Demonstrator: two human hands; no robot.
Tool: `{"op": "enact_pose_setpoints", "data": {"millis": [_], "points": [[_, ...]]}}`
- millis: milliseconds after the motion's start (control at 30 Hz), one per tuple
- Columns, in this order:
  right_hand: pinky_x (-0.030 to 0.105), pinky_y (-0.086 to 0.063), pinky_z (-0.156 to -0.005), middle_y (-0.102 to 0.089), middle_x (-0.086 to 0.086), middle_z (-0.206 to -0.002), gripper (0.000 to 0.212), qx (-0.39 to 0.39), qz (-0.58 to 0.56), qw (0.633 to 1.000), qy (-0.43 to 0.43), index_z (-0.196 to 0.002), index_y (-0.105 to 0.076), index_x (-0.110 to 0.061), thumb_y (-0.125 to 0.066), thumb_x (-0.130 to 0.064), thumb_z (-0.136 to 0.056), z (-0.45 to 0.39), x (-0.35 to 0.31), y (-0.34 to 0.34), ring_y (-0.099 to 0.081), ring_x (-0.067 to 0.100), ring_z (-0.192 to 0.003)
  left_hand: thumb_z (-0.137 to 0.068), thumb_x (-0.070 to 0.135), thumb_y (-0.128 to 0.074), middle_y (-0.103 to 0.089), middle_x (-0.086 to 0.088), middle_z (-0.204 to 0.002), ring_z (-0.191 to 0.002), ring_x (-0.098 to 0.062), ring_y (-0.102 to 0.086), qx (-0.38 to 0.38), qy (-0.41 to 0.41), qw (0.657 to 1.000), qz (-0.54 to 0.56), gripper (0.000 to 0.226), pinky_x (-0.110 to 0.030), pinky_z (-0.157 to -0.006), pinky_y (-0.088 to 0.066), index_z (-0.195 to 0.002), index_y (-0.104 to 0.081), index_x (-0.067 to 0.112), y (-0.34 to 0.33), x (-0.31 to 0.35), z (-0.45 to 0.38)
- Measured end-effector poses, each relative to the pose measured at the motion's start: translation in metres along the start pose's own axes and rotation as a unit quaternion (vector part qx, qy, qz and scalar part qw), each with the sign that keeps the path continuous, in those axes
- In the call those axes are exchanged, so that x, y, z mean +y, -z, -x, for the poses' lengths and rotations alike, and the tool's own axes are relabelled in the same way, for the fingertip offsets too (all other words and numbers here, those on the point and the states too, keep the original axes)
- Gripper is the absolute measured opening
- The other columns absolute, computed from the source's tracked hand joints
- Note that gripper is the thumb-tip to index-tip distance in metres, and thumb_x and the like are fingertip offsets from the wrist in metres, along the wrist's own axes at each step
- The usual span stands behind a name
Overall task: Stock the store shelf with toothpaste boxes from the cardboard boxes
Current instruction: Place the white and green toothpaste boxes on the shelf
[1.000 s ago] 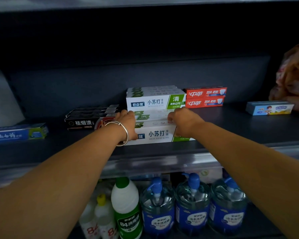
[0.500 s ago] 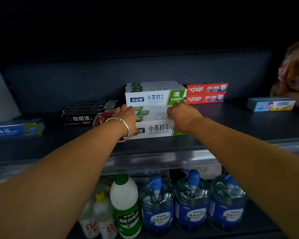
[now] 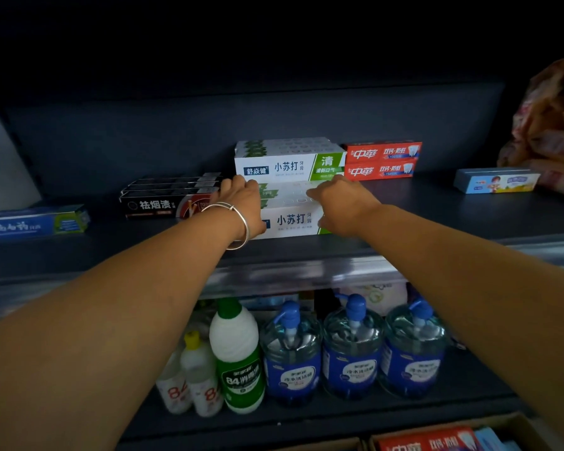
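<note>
A front group of white-and-green toothpaste boxes (image 3: 292,220) lies on the dark shelf (image 3: 437,219). My left hand (image 3: 241,203), with a silver bangle on its wrist, grips the group's left end. My right hand (image 3: 342,203) grips its right end, fingers curled over the top. Just behind stands a taller stack of the same white-and-green boxes (image 3: 288,161). At the bottom right, an open cardboard box (image 3: 521,428) shows red toothpaste boxes (image 3: 427,444) inside.
Red toothpaste boxes (image 3: 383,161) sit to the right of the back stack, black ones (image 3: 163,200) to the left. A blue box (image 3: 30,224) lies far left, a children's box (image 3: 497,181) far right beside a bag (image 3: 554,125). Bottles (image 3: 290,353) fill the lower shelf.
Both hands have slid the front group of white-and-green boxes a little deeper onto the shelf, closer to the back stack. The view has tilted down slightly.
</note>
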State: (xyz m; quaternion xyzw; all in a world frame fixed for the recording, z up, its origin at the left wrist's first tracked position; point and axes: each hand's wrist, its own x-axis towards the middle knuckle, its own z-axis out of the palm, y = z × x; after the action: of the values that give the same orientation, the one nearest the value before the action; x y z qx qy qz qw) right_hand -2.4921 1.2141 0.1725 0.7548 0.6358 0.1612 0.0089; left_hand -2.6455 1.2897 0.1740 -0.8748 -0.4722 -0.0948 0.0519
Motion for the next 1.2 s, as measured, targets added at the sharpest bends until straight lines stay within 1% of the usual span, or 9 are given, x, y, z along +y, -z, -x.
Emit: {"op": "enact_pose_setpoints", "data": {"millis": [133, 300, 467, 600, 700, 800, 967, 1100, 1200], "points": [[0.039, -0.039, -0.101, -0.053, 0.009, -0.131, 0.05, 0.0, -0.004, 1.0, 0.009, -0.14, -0.041, -0.017, -0.053, -0.018, -0.091, 0.021, -0.007, 0.006, -0.041, 0.027, -0.125, -0.082, 0.026, -0.062, -0.036, -0.009, -0.132, -0.123, -0.028, -0.032, 0.012, -0.026, 0.999, 0.022, 0.057, -0.039, -0.099, -0.033, -0.133, -0.039, 0.014, 0.004, 0.007, 0.024], [0.039, -0.04, -0.098, -0.056, 0.009, -0.124, 0.045, 0.013, 0.006, 1.0, 0.028, -0.132, -0.048, -0.015, -0.055, -0.019, -0.089, 0.052, -0.018, 0.015, -0.043, 0.029, -0.119, -0.082, 0.026, -0.064, -0.036, -0.007, -0.134, -0.123, -0.027, -0.032, 0.019, -0.05, 0.997, 0.048, 0.057, -0.037, -0.098, -0.033, -0.132, -0.039, 0.016, 0.007, 0.015, 0.064], [0.038, -0.043, -0.091, -0.051, 0.014, -0.124, 0.043, 0.006, -0.023, 0.999, 0.038, -0.13, -0.048, -0.009, -0.056, -0.011, -0.088, 0.093, -0.03, 0.019, -0.042, 0.031, -0.119, -0.082, 0.024, -0.065, -0.036, -0.008, -0.133, -0.124, -0.028, -0.032, 0.014, -0.071, 0.996, 0.051, 0.056, -0.039, -0.097, -0.033, -0.131, -0.04, 0.017, 0.003, 0.025, 0.104], [0.039, -0.047, -0.091, -0.05, 0.015, -0.126, 0.044, -0.035, -0.032, 0.998, 0.049, -0.129, -0.049, -0.008, -0.06, -0.011, -0.087, 0.125, -0.04, 0.006, -0.046, 0.031, -0.118, -0.08, 0.023, -0.067, -0.037, -0.009, -0.131, -0.123, -0.028, -0.034, 0.0, -0.076, 0.995, 0.062, 0.057, -0.038, -0.096, -0.034, -0.13, -0.04, 0.015, -0.013, 0.033, 0.131], [0.04, -0.049, -0.088, -0.054, 0.016, -0.121, 0.041, -0.058, -0.047, 0.996, 0.057, -0.125, -0.052, -0.008, -0.063, -0.013, -0.085, 0.145, -0.047, -0.01, -0.051, 0.032, -0.111, -0.079, 0.023, -0.069, -0.038, -0.01, -0.129, -0.121, -0.029, -0.036, -0.023, -0.082, 0.994, 0.068, 0.056, -0.039, -0.099, -0.036, -0.127, -0.042, 0.014, -0.033, 0.037, 0.147], [0.035, -0.049, -0.081, -0.055, 0.013, -0.117, 0.039, -0.073, -0.055, 0.994, 0.053, -0.123, -0.054, -0.01, -0.063, -0.013, -0.085, 0.157, -0.05, -0.024, -0.054, 0.029, -0.105, -0.08, 0.024, -0.068, -0.04, -0.009, -0.128, -0.121, -0.028, -0.036, -0.032, -0.086, 0.994, 0.061, 0.054, -0.038, -0.097, -0.037, -0.127, -0.043, 0.013, -0.049, 0.038, 0.156], [0.03, -0.045, -0.072, -0.057, 0.012, -0.113, 0.038, -0.085, -0.089, 0.992, 0.034, -0.12, -0.055, -0.009, -0.065, -0.011, -0.084, 0.152, -0.047, -0.029, -0.057, 0.026, -0.099, -0.08, 0.023, -0.068, -0.04, -0.01, -0.128, -0.12, -0.029, -0.038, -0.054, -0.098, 0.991, 0.071, 0.053, -0.038, -0.096, -0.036, -0.126, -0.043, 0.012, -0.055, 0.042, 0.151], [0.031, -0.045, -0.075, -0.057, 0.014, -0.117, 0.045, -0.132, -0.095, 0.986, 0.049, -0.126, -0.052, -0.008, -0.066, -0.012, -0.084, 0.156, -0.051, -0.052, -0.057, 0.029, -0.104, -0.08, 0.026, -0.068, -0.04, -0.013, -0.128, -0.119, -0.03, -0.039, -0.093, -0.097, 0.988, 0.077, 0.054, -0.04, -0.096, -0.038, -0.125, -0.044, 0.01, -0.078, 0.049, 0.16], [0.034, -0.049, -0.082, -0.056, 0.015, -0.12, 0.046, -0.179, -0.101, 0.976, 0.068, -0.127, -0.052, -0.007, -0.067, -0.014, -0.084, 0.166, -0.058, -0.083, -0.056, 0.029, -0.106, -0.079, 0.024, -0.069, -0.039, -0.012, -0.129, -0.12, -0.03, -0.039, -0.126, -0.09, 0.984, 0.091, 0.055, -0.038, -0.096, -0.037, -0.127, -0.043, 0.012, -0.112, 0.05, 0.171]]}}
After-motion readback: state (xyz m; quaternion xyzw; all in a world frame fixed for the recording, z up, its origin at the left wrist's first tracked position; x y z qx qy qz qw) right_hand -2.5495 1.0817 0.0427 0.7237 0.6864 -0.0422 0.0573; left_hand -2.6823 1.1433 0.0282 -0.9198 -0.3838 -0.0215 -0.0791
